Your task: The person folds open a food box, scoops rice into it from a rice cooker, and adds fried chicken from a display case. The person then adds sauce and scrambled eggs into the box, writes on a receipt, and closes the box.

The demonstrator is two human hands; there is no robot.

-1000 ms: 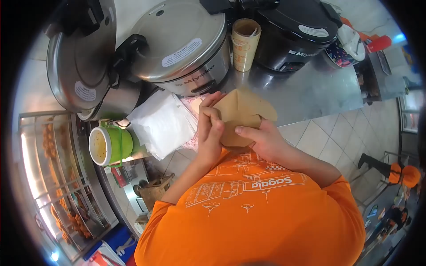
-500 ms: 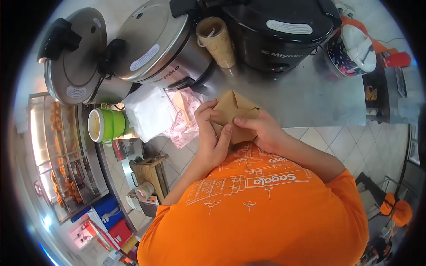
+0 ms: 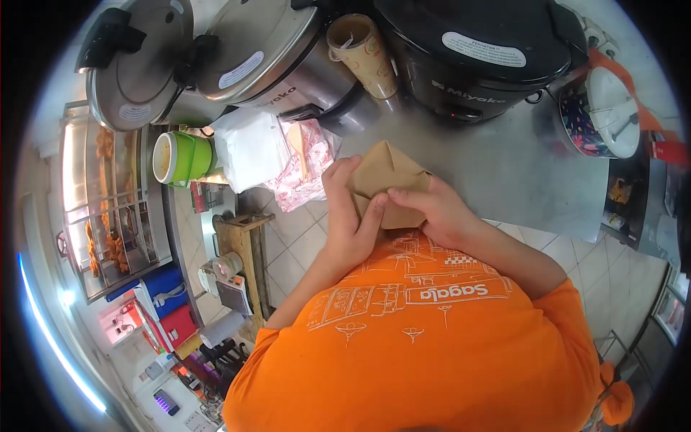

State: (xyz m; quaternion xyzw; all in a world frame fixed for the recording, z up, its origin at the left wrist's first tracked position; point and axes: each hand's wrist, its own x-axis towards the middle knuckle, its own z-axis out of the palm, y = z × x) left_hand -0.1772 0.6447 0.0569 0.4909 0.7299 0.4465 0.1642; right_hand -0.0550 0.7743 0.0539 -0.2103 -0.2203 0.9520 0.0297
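Note:
In front of my orange shirt I hold a brown paper packet with folded flaps and a pointed corner at its far end. My left hand closes on its left side, the thumb resting on the near face. From the right, my right hand grips the other side, its thumb pressing on a fold close to the left thumb. What lies inside the packet is hidden. Just left of my left hand are a pink patterned wrapping stack with a wooden rice paddle on it and a white sheet stack.
Steel rice cookers and a black rice cooker line the back of the steel table. A patterned cup stands between them. A green container sits at left, a floral pot at right.
My thumbs have shifted on the packet and its top flap looks more folded over. The view has turned slightly, moving the surroundings within it.

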